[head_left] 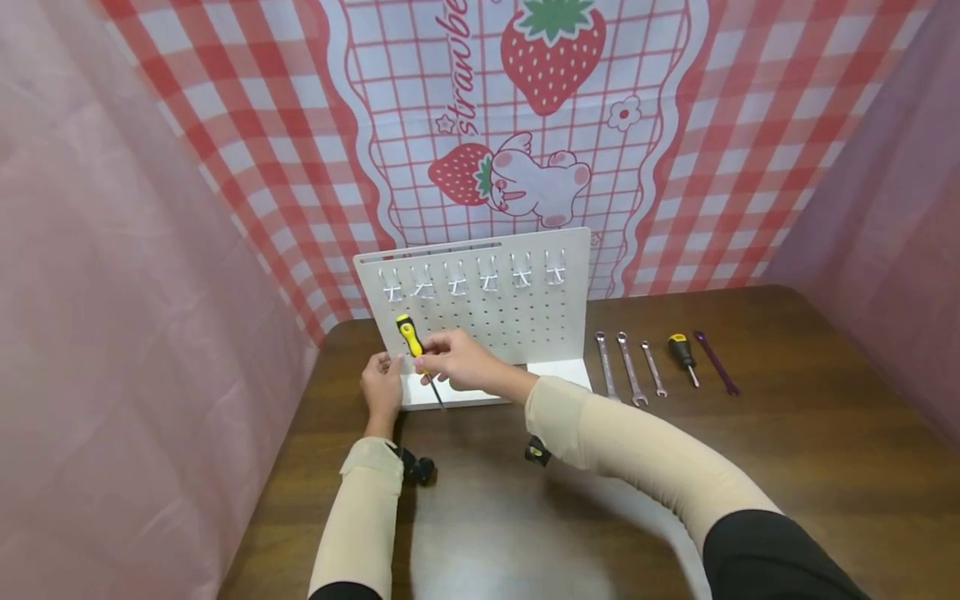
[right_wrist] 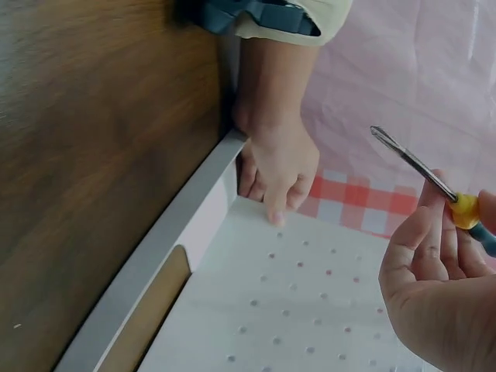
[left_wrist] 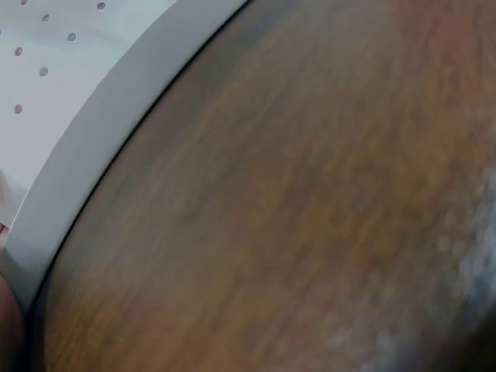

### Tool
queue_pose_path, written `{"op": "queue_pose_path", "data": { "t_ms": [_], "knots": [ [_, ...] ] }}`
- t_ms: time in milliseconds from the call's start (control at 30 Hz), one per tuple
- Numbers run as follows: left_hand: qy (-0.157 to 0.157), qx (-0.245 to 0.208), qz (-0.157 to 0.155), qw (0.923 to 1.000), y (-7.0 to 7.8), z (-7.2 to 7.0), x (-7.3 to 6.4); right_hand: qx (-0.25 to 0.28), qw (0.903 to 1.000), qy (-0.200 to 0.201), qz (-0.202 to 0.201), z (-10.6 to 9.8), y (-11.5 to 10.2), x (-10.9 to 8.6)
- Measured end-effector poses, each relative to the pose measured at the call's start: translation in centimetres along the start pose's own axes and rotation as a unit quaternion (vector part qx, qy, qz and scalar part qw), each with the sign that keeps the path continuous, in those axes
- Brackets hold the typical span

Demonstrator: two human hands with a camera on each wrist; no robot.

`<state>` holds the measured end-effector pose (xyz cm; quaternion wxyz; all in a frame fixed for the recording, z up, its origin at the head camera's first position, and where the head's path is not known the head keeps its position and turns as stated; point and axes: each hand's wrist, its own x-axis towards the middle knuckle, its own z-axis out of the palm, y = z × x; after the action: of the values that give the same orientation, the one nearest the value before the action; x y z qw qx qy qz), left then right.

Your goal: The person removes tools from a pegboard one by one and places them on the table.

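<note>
My right hand [head_left: 459, 360] pinches a yellow-and-black screwdriver [head_left: 409, 335] in front of the pegboard's left part, its shaft slanting down toward the base. In the right wrist view the screwdriver's cross-shaped tip [right_wrist: 377, 132] points away from the fingers. The white pegboard [head_left: 487, 321] stands upright, with a row of hooks [head_left: 489, 275] along its upper part. At its lower left corner my left hand [head_left: 382, 387] grips the board's edge, the thumb lying on the front face in the right wrist view. The left wrist view shows mostly blurred tabletop and the board's base.
Right of the pegboard lie several wrenches, among them a silver one [head_left: 632, 371] and a purple one [head_left: 717, 363]. A shorter black-and-yellow screwdriver [head_left: 683, 358] lies between them. A checked strawberry cloth [head_left: 547, 167] hangs behind the wooden table [head_left: 810, 450]; pink curtains hang on both sides.
</note>
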<state>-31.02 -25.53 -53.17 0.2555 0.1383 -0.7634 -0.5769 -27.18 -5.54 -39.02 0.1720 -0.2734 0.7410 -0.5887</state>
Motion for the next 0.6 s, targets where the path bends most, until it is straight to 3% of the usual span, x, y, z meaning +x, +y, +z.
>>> {"op": "queue_pose_path", "data": {
  "t_ms": [133, 300, 467, 600],
  "knots": [
    [-0.007, 0.018, -0.004, 0.9998, 0.3, 0.1, -0.1, 0.028, 0.9993, -0.003, 0.023, -1.4, 1.0, -1.9],
    [-0.015, 0.026, -0.003, 0.9996, 0.5, 0.5, -0.3, -0.006, 0.9995, 0.005, 0.03, -4.5, 2.9, -6.0],
    [-0.014, 0.047, 0.003, 0.9988, 0.3, 0.4, 0.2, -0.017, 0.9977, 0.058, 0.03, -9.0, 4.6, -10.1],
    [-0.006, 0.062, 0.011, 0.998, 0.3, 0.3, 0.5, -0.025, 0.9922, 0.109, 0.056, -12.9, 5.5, -12.8]
  ]
}}
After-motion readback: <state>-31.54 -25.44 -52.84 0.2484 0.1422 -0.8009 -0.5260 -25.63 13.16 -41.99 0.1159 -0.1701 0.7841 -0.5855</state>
